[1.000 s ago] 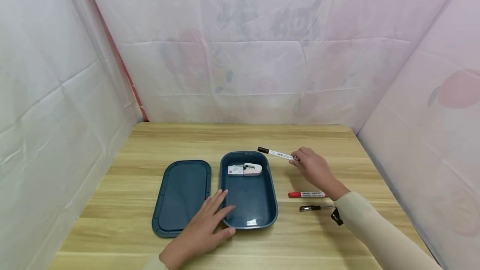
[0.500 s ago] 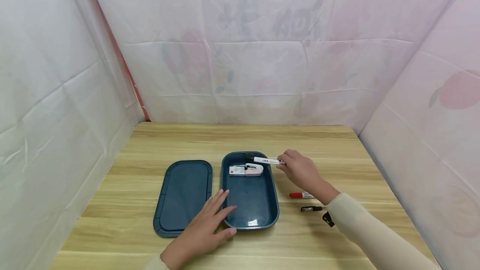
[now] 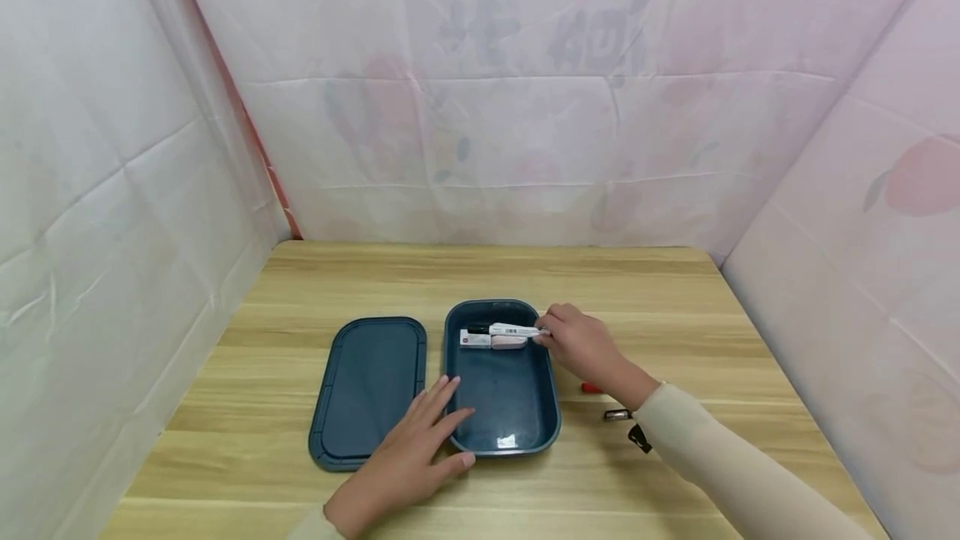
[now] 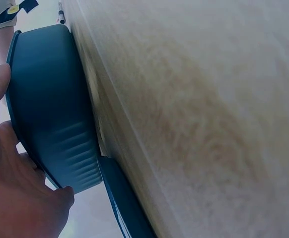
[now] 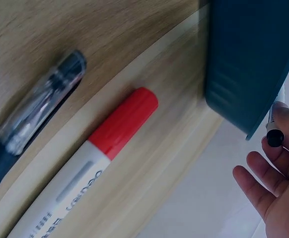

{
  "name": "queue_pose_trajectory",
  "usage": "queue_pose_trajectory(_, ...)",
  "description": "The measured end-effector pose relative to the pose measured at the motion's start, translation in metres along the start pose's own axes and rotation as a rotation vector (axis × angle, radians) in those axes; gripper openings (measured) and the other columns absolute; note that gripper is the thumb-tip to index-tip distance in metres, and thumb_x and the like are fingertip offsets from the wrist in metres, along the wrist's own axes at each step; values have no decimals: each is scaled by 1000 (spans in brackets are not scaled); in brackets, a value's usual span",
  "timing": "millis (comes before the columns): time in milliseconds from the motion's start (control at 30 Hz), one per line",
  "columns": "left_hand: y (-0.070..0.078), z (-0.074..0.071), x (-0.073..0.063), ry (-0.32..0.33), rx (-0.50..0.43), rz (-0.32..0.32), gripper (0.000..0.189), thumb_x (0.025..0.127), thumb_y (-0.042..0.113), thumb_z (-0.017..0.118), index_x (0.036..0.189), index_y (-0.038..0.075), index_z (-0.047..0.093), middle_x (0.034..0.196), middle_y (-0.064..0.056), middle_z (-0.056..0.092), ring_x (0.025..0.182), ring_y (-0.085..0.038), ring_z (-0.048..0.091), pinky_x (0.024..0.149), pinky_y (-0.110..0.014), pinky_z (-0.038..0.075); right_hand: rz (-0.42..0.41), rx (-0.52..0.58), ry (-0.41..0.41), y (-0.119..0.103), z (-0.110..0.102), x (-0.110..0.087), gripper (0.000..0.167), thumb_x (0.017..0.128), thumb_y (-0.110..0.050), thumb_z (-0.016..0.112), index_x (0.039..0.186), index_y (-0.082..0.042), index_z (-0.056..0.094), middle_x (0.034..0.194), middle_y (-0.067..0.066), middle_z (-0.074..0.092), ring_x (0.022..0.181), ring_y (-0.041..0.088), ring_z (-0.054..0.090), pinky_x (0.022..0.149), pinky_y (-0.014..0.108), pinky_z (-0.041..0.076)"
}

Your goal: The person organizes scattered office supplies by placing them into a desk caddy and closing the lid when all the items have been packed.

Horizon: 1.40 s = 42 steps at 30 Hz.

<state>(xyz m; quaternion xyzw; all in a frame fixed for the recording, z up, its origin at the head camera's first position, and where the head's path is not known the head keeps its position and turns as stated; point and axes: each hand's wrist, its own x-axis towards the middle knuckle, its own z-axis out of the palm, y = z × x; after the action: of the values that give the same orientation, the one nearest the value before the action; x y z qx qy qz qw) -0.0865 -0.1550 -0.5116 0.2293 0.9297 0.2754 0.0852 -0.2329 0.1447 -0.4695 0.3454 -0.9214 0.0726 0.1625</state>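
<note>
My right hand [image 3: 588, 348] pinches the end of a white marker [image 3: 513, 330] with a black cap, over the far part of a dark blue plastic box [image 3: 498, 407]. Beneath the marker in that box lie a small white carton [image 3: 474, 341] and a pale pink, stapler-like item [image 3: 508, 343], partly covered. At the box's near left corner, my left hand [image 3: 408, 452] rests with fingers spread along the rim; the left wrist view shows its fingertips against the box wall [image 4: 55, 94].
A dark blue lid [image 3: 367, 390] lies flat left of the box. Right of it, under my right forearm, are a red-capped marker [image 5: 122, 126] and a black pen with a clear cap [image 5: 45, 104]. Fabric walls enclose the wooden table [image 3: 600, 273].
My right hand has brought the black-capped marker leftward and down, from beyond the box's right rim to over the carton inside. My left hand has stayed at the box corner.
</note>
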Motion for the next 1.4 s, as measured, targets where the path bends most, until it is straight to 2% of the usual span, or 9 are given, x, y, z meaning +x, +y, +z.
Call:
queue_pose_trajectory(333, 0, -2, -2, -16, 6, -16, 61, 98, 63, 50, 151, 33, 46, 171, 5, 5, 158, -20, -1, 124, -61, 15, -42, 23, -23, -13, 6, 10, 15, 95, -24, 73, 103, -13, 76, 95, -1, 67, 88, 16, 56, 77, 30, 55)
queue_pose_trajectory(500, 2, -3, -3, -29, 0, -25, 61, 98, 64, 49, 151, 33, 45, 171, 5, 4, 158, -20, -1, 124, -61, 15, -92, -17, -18, -17, 11, 15, 13, 93, -24, 74, 99, -13, 76, 93, -1, 67, 89, 18, 56, 81, 32, 53)
queue_pose_trajectory(700, 2, -3, -4, -34, -1, -28, 62, 98, 65, 48, 151, 34, 45, 171, 6, 4, 158, -20, -1, 123, -62, 17, -95, -65, -37, -21, 15, 17, 14, 91, -25, 77, 98, -14, 76, 92, 0, 66, 92, 21, 55, 89, 39, 48)
queue_pose_trajectory(933, 2, -3, -5, -29, 6, -25, 63, 97, 67, 47, 151, 34, 45, 171, 6, 4, 158, -19, -2, 124, -60, 15, -114, -159, -75, -24, 16, 20, 17, 90, -29, 77, 98, -14, 76, 92, 2, 70, 92, 23, 54, 84, 38, 43)
queue_pose_trajectory(1200, 3, -4, -5, -27, 12, -26, 62, 98, 65, 49, 151, 33, 46, 171, 6, 5, 158, -19, -2, 125, -59, 14, -145, -290, -131, -31, 13, 25, 19, 88, -32, 78, 93, -13, 76, 87, 3, 73, 83, 23, 49, 75, 37, 36)
queue_pose_trajectory(1400, 3, -3, -6, -22, 9, -15, 62, 98, 65, 49, 151, 33, 46, 171, 4, 6, 158, -19, -1, 125, -59, 15, -152, -321, -153, -34, 14, 27, 17, 86, -29, 79, 88, -12, 75, 83, 3, 71, 78, 22, 46, 72, 36, 32)
